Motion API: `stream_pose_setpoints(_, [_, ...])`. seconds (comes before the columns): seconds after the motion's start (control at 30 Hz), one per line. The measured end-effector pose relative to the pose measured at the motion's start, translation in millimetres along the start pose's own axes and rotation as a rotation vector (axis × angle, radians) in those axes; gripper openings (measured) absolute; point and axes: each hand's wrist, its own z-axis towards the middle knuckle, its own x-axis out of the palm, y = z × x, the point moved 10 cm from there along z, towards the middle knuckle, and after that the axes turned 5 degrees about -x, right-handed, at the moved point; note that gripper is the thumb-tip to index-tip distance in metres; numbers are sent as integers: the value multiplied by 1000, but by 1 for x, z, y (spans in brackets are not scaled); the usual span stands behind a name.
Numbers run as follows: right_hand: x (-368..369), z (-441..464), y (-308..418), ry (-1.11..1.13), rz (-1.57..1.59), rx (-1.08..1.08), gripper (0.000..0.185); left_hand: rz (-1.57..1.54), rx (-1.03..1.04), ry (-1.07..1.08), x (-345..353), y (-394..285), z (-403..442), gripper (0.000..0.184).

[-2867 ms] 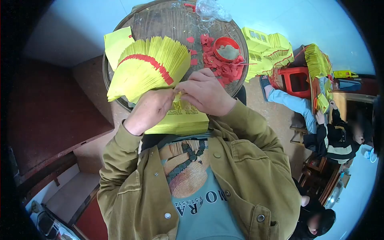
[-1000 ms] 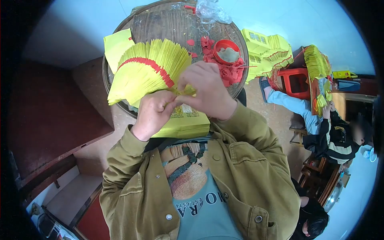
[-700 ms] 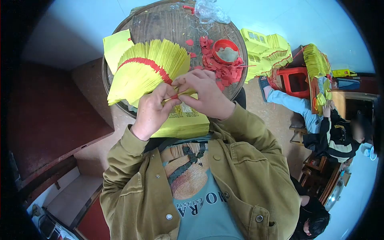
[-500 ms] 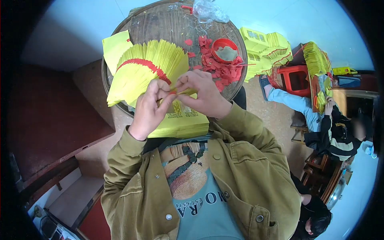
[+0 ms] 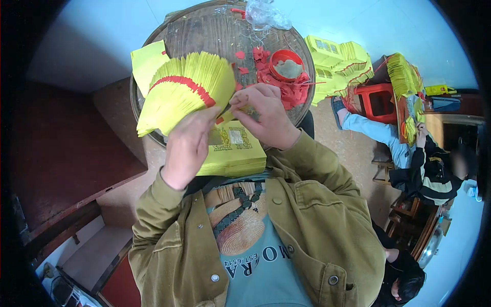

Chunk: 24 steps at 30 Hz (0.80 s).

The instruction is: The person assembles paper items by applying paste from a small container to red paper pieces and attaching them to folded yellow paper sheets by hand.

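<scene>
Yellow folded paper above printed stack on lap, beside fanned yellow sheets. Left hand has just drawn away from right hand, baring red patch. Right fingers curl around paper; left grip hidden, cannot tell. Long axis slants between hands, far end pointing away from wearer, rightward.
</scene>
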Motion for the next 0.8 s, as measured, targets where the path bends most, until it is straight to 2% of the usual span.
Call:
stream_pose_setpoints(0.03, [1,1,0,0,-1,-1,25,74,94,-64,-11,-20,-4,25])
stream_pose_setpoints(0.07, [0,2,2,-19,-20,-17,24,74,94,-64,-14,-23,-12,25])
stream_pose_setpoints(0.13, [-3,5,9,-37,-35,-38,23,-91,35,355,20,-23,-29,27])
stream_pose_setpoints(0.17, [-10,7,19,-66,-126,-64,23,-50,-54,548,37,-16,-35,27])
stream_pose_setpoints(0.23, [-18,1,28,-98,-213,-95,23,-10,-42,455,40,-2,-32,26])
stream_pose_setpoints(0.3, [3,-16,21,104,53,-41,23,43,14,306,35,10,-26,26])
stream_pose_setpoints(0.33, [6,-23,27,101,53,-40,23,44,16,308,34,11,-23,26])
stream_pose_setpoints(0.43, [48,-53,36,392,13,-61,27,9,44,297,32,16,-17,29])
stream_pose_setpoints(0.47, [54,-59,30,390,11,-61,27,11,47,297,30,16,-15,29])
stream_pose_setpoints(0.53, [68,-64,21,469,19,-35,26,-101,-42,406,33,21,-15,34])
stream_pose_setpoints(0.67, [51,-48,0,468,119,137,19,-110,90,458,27,1,-11,40])
stream_pose_setpoints(0.73, [29,-35,-6,239,111,137,16,-114,-72,474,29,7,-12,42])
stream_pose_setpoints(0.77, [19,-30,-2,131,81,92,14,-117,-72,476,34,11,-14,42])
stream_pose_setpoints(0.8, [19,-27,-1,133,80,95,14,-58,-29,391,34,17,-14,39])
